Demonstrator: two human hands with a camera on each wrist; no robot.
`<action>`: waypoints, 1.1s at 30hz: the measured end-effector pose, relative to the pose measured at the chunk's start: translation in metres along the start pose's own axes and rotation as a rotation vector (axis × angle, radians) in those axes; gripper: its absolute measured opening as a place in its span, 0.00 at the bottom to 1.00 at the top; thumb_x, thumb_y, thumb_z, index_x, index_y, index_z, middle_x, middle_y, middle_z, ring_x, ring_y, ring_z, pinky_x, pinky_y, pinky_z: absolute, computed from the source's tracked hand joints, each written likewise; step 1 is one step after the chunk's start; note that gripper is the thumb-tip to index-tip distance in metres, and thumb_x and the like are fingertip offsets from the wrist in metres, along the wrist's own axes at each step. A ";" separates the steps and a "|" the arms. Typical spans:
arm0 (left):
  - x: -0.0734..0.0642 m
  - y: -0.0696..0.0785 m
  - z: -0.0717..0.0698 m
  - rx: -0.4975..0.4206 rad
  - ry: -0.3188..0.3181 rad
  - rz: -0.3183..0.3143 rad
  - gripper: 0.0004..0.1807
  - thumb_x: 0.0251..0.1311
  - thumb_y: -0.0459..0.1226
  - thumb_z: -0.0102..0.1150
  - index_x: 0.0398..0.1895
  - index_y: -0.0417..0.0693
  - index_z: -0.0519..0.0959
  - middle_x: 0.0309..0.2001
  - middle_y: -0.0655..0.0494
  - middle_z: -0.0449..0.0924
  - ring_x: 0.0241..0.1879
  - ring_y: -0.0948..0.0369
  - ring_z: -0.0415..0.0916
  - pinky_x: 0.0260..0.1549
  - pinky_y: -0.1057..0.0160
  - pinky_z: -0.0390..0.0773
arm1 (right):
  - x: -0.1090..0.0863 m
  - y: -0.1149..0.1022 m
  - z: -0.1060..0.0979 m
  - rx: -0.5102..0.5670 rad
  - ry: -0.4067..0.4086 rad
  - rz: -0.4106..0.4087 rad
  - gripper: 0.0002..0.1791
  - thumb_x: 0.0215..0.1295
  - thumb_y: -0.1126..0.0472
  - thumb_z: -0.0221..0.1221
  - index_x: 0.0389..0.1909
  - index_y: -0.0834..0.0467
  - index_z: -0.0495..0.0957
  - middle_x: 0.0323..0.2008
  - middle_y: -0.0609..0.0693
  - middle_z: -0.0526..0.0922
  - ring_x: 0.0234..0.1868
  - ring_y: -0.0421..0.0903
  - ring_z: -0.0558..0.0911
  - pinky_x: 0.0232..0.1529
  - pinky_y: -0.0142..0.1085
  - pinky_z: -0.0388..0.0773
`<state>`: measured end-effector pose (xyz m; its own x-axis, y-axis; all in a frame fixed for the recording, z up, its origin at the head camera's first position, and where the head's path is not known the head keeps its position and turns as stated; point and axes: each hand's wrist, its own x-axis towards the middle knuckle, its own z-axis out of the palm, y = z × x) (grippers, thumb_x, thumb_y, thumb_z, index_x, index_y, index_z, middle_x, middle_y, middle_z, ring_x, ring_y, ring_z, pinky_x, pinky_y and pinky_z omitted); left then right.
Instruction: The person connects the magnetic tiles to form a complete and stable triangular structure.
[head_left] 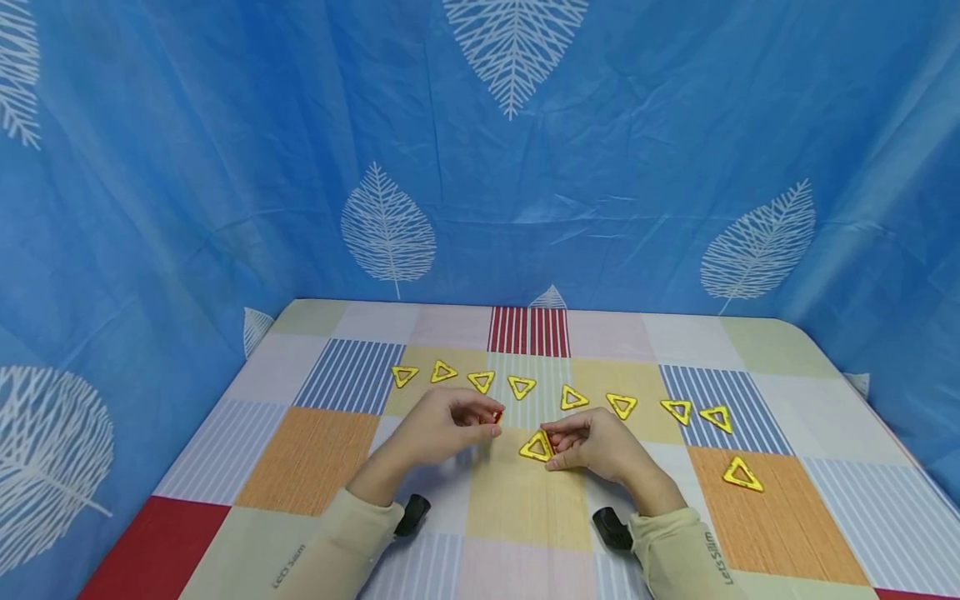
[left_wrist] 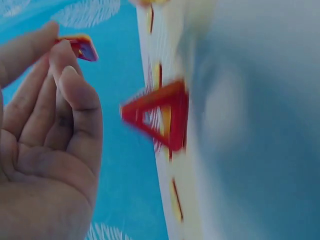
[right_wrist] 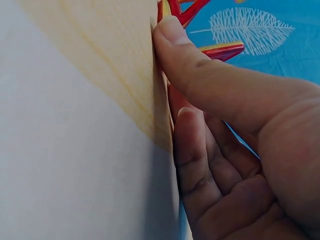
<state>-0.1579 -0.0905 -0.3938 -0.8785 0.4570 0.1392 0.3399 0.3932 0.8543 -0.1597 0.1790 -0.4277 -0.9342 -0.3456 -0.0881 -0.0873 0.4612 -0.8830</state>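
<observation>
My left hand [head_left: 442, 427] is raised over the tablecloth and pinches a small red-orange triangle tile [left_wrist: 86, 48] between thumb and fingertips; only part of the tile shows. Apart from those fingers, a blurred red triangle frame [left_wrist: 181, 117] stands out close over the table in the left wrist view. To the right, my right hand [head_left: 598, 443] rests low at the cloth. Its thumb and fingers pinch a hollow triangle tile [head_left: 531, 454], yellow toward the head camera. In the right wrist view, red-and-yellow tile edges [right_wrist: 222, 51] show beyond the thumb, which partly hides them.
Several yellow hollow triangles [head_left: 480, 389] lie in a loose row behind the hands. One more triangle [head_left: 753, 483] lies nearer at the right. A patchwork cloth [head_left: 525, 517] covers the table, with a blue leaf-print curtain [head_left: 480, 208] around its back and sides.
</observation>
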 end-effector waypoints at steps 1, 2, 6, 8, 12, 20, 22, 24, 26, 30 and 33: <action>0.002 0.001 0.006 0.006 -0.002 -0.004 0.13 0.62 0.36 0.70 0.49 0.44 0.86 0.36 0.64 0.84 0.31 0.63 0.78 0.30 0.63 0.77 | 0.000 0.000 0.000 0.000 -0.002 -0.005 0.28 0.44 0.68 0.79 0.50 0.69 0.84 0.29 0.50 0.85 0.30 0.44 0.82 0.31 0.33 0.80; 0.003 0.002 0.012 0.011 -0.007 -0.006 0.13 0.62 0.36 0.70 0.49 0.44 0.86 0.36 0.64 0.84 0.30 0.63 0.78 0.28 0.64 0.77 | 0.000 0.000 0.000 -0.003 -0.002 -0.009 0.28 0.44 0.68 0.79 0.50 0.69 0.84 0.29 0.50 0.85 0.30 0.44 0.82 0.31 0.33 0.80; 0.011 0.004 0.034 0.028 -0.012 -0.052 0.12 0.62 0.35 0.69 0.48 0.44 0.87 0.35 0.64 0.83 0.24 0.63 0.78 0.20 0.64 0.77 | -0.001 0.001 -0.001 -0.010 -0.002 -0.012 0.28 0.45 0.68 0.79 0.49 0.70 0.84 0.29 0.50 0.86 0.30 0.44 0.83 0.31 0.33 0.80; 0.015 0.004 0.043 0.034 -0.007 -0.081 0.11 0.62 0.35 0.69 0.47 0.45 0.87 0.34 0.63 0.82 0.23 0.64 0.78 0.19 0.63 0.77 | -0.001 0.001 -0.001 -0.022 0.000 -0.013 0.27 0.45 0.67 0.79 0.49 0.70 0.84 0.29 0.50 0.86 0.30 0.44 0.83 0.31 0.33 0.80; 0.018 0.003 0.052 0.054 0.004 -0.124 0.10 0.62 0.34 0.68 0.46 0.47 0.87 0.34 0.63 0.82 0.22 0.65 0.77 0.20 0.64 0.77 | -0.001 -0.001 0.000 -0.038 0.006 -0.016 0.26 0.45 0.66 0.79 0.48 0.69 0.85 0.28 0.50 0.87 0.29 0.44 0.84 0.32 0.33 0.80; 0.019 0.005 0.054 0.078 0.017 -0.184 0.10 0.62 0.34 0.69 0.46 0.49 0.87 0.35 0.60 0.84 0.25 0.65 0.78 0.25 0.64 0.77 | 0.000 -0.003 0.001 -0.059 0.012 -0.013 0.25 0.46 0.66 0.79 0.47 0.68 0.86 0.26 0.48 0.86 0.28 0.43 0.83 0.31 0.32 0.79; 0.020 0.006 0.054 0.081 0.010 -0.194 0.09 0.63 0.33 0.68 0.46 0.49 0.87 0.35 0.59 0.84 0.25 0.64 0.79 0.24 0.64 0.77 | 0.001 -0.003 0.001 -0.060 0.016 -0.016 0.25 0.46 0.65 0.79 0.47 0.68 0.86 0.26 0.49 0.86 0.27 0.43 0.83 0.30 0.33 0.78; 0.020 0.007 0.054 0.077 0.001 -0.206 0.09 0.63 0.33 0.68 0.46 0.48 0.87 0.35 0.58 0.84 0.24 0.63 0.79 0.22 0.64 0.76 | 0.002 -0.002 0.001 -0.061 0.020 -0.017 0.24 0.46 0.65 0.79 0.46 0.68 0.86 0.26 0.49 0.86 0.27 0.43 0.83 0.30 0.33 0.78; 0.021 0.007 0.055 0.056 -0.011 -0.221 0.10 0.64 0.32 0.67 0.47 0.47 0.86 0.34 0.57 0.84 0.22 0.61 0.79 0.19 0.63 0.76 | 0.002 -0.002 0.001 -0.062 0.024 -0.016 0.24 0.46 0.64 0.79 0.46 0.67 0.86 0.26 0.49 0.86 0.27 0.43 0.83 0.30 0.33 0.78; 0.022 0.007 0.057 0.060 -0.020 -0.222 0.10 0.64 0.32 0.66 0.48 0.45 0.86 0.36 0.56 0.84 0.22 0.62 0.80 0.20 0.64 0.76 | 0.001 0.000 0.001 -0.075 0.033 -0.011 0.22 0.47 0.63 0.79 0.45 0.66 0.87 0.27 0.48 0.87 0.27 0.42 0.83 0.30 0.32 0.78; 0.023 0.006 0.060 0.088 -0.023 -0.202 0.10 0.64 0.33 0.67 0.48 0.45 0.86 0.38 0.56 0.85 0.23 0.63 0.80 0.23 0.65 0.77 | 0.000 0.001 0.001 -0.088 0.035 -0.024 0.22 0.47 0.63 0.79 0.45 0.66 0.87 0.27 0.47 0.86 0.27 0.41 0.82 0.29 0.32 0.77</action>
<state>-0.1565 -0.0301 -0.4155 -0.9240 0.3801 -0.0426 0.1872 0.5464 0.8163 -0.1594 0.1792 -0.4292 -0.9428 -0.3296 -0.0497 -0.1388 0.5239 -0.8404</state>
